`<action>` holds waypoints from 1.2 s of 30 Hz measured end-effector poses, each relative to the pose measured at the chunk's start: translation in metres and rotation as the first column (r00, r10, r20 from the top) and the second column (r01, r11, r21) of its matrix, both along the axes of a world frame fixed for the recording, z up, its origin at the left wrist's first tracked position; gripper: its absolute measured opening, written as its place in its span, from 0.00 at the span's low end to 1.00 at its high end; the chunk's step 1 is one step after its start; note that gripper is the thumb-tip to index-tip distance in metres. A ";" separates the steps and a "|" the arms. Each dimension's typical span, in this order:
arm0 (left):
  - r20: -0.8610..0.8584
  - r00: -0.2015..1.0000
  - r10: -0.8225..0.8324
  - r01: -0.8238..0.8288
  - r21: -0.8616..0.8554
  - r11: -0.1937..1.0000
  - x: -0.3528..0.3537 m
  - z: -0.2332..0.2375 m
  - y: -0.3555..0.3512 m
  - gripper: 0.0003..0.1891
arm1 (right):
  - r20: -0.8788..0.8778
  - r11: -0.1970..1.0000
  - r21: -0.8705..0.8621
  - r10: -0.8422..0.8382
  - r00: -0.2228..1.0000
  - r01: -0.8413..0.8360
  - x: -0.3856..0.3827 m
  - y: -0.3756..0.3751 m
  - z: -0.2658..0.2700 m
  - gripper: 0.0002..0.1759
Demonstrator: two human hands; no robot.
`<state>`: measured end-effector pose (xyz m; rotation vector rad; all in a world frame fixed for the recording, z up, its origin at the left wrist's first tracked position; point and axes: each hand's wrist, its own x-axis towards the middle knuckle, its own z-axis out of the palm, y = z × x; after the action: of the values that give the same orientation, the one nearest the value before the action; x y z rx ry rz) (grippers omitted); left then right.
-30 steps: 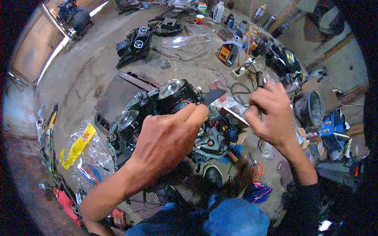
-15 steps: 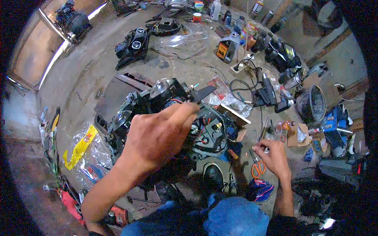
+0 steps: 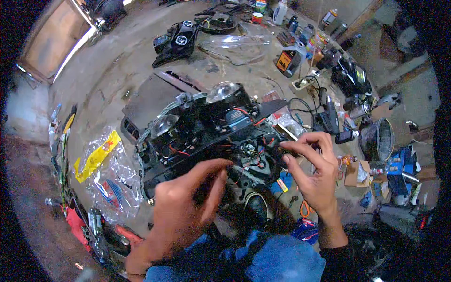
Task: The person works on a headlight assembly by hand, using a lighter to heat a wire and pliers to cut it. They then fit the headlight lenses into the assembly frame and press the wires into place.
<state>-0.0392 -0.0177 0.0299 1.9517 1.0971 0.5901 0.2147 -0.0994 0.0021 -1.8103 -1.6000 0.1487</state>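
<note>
My left hand (image 3: 188,209) grips the near edge of the headlight assembly (image 3: 206,124), whose long axis slants up rightward to where my right hand (image 3: 312,171) pinches its wiring (image 3: 263,141).

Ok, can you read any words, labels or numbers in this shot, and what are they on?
Nothing reads clearly.
Pale mark on the projector housing: too blurred.
Orange label on the black bottle: too small.
Red print on the yellow strip: blurred.

Left hand (image 3: 183,211) hides headlight assembly (image 3: 202,127) lower edge; item at right fingers (image 3: 305,143) too small to tell.
</note>
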 end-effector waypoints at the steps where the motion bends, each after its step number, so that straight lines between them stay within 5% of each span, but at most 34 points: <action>1: -0.023 1.000 -0.003 0.001 -0.077 0.997 -0.001 -0.003 -0.002 0.12 | 0.036 1.000 0.021 0.002 0.999 -0.003 -0.004 0.004 -0.001 0.15; 6: -0.119 0.985 -0.123 0.105 -0.149 0.983 0.008 -0.010 -0.006 0.17 | 0.162 0.997 0.005 -0.076 0.984 0.076 -0.019 0.019 -0.010 0.24; 10: -0.136 0.975 -0.178 0.152 -0.183 0.971 0.013 -0.018 -0.010 0.24 | 0.172 0.998 -0.036 -0.036 0.984 0.043 -0.016 0.030 -0.022 0.20; 16: -0.057 0.988 -0.143 0.129 -0.200 0.971 0.018 -0.025 -0.014 0.28 | 0.003 0.998 0.041 -0.036 0.999 0.036 -0.021 0.023 -0.016 0.11; 19: -0.150 0.976 -0.155 0.122 -0.210 0.970 0.023 -0.022 -0.014 0.28 | -0.057 0.999 0.013 -0.043 0.997 0.044 -0.018 0.018 -0.018 0.10; 25: -0.280 0.955 -0.098 0.122 0.072 0.990 0.044 -0.027 -0.016 0.28 | -0.133 0.996 0.015 -0.083 0.988 0.086 -0.019 0.008 -0.025 0.11; 28: -0.414 0.909 -0.050 0.104 0.111 0.988 0.052 -0.017 -0.016 0.26 | -0.144 0.993 0.021 -0.109 0.983 0.113 -0.019 0.006 -0.025 0.11; 36: -0.453 0.891 0.020 0.070 0.180 0.981 0.056 -0.022 -0.019 0.20 | -0.224 0.987 0.034 -0.144 0.964 0.155 -0.016 0.003 -0.027 0.10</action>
<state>0.0164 -0.0370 0.0077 2.3436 1.3336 0.2289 0.1989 -0.0963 -0.0253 -1.7992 -1.2970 0.2292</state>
